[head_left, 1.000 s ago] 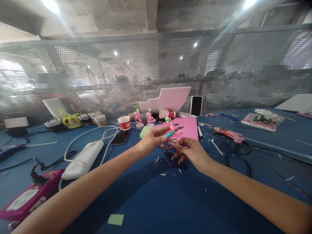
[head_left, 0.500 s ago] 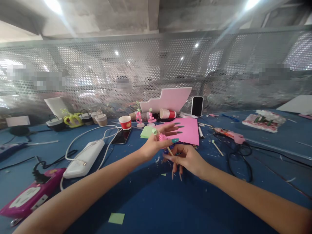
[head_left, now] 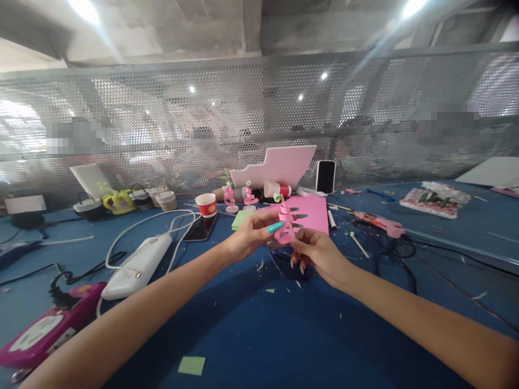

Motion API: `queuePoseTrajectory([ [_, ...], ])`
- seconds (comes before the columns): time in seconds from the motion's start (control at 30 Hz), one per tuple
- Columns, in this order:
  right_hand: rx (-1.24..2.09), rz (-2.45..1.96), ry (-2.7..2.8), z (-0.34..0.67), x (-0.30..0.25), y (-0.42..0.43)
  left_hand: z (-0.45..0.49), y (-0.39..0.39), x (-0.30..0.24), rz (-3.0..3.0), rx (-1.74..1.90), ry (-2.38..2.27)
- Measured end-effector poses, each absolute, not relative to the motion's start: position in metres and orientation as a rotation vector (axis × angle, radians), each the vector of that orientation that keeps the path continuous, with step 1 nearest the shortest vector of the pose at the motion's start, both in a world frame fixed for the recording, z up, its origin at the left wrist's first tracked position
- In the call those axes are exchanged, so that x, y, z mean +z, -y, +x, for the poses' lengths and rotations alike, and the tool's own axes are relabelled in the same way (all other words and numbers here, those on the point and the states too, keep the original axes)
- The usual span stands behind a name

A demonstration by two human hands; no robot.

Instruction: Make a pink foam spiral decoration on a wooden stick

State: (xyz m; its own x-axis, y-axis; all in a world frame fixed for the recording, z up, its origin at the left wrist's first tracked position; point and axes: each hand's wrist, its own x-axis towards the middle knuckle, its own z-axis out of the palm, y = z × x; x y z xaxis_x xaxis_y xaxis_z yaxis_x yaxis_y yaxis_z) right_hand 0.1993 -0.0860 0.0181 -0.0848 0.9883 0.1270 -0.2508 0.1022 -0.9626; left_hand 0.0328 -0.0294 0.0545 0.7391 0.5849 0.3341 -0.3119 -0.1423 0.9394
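A pink paper spiral (head_left: 285, 232) on a thin stick, topped by a small green paper piece (head_left: 277, 198), stands nearly upright between my hands. My left hand (head_left: 249, 236) pinches the spiral from the left, thumb in front. From the right, my right hand (head_left: 322, 255) closes its thumb and forefinger at the spiral's lower end, by the stick's foot; its other fingers hang loosely curled. Behind my hands lies pink paper (head_left: 318, 212), partly covered by them. Two similar pink spirals on round bases, one on the left (head_left: 230, 198) and one on the right (head_left: 248, 199), stand farther back.
A red paper cup (head_left: 207, 206) stands by a dark phone (head_left: 200, 229). A white power bank (head_left: 140, 265) with cables and a magenta power strip (head_left: 51, 329) lie left. To the right are a pink glue gun (head_left: 381, 223) with its cord and a green-tipped stick (head_left: 360, 245).
The pink paper has opened from a tight coil into a loose spiral hanging along the stick. The stick stands more upright, and my right hand has moved up slightly to the spiral's lower end.
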Motion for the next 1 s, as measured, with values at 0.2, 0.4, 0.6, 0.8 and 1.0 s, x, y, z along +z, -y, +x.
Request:
queuePoseTrajectory([
  [0.2, 1.33, -0.895, 1.163, 0.196, 0.015, 0.086, 0.028, 0.024, 0.054, 1.542, 0.736, -0.336],
  [0.4, 1.362, -0.872, 1.209, 0.199, 0.011, 0.085, 0.029, 0.024, 0.055, 1.585, 0.7, -0.272],
  [0.6, 1.349, -0.924, 1.254, 0.198, 0.013, 0.087, 0.038, 0.034, 0.051, 1.602, 0.821, -0.402],
  [0.8, 1.352, -0.966, 1.359, 0.192, 0.018, 0.092, 0.047, 0.043, 0.043, 1.53, 0.93, -0.563],
  [1.0, 1.362, -0.96, 1.359, 0.188, 0.013, 0.095, 0.047, 0.04, 0.04, 1.52, 0.974, -0.618],
])
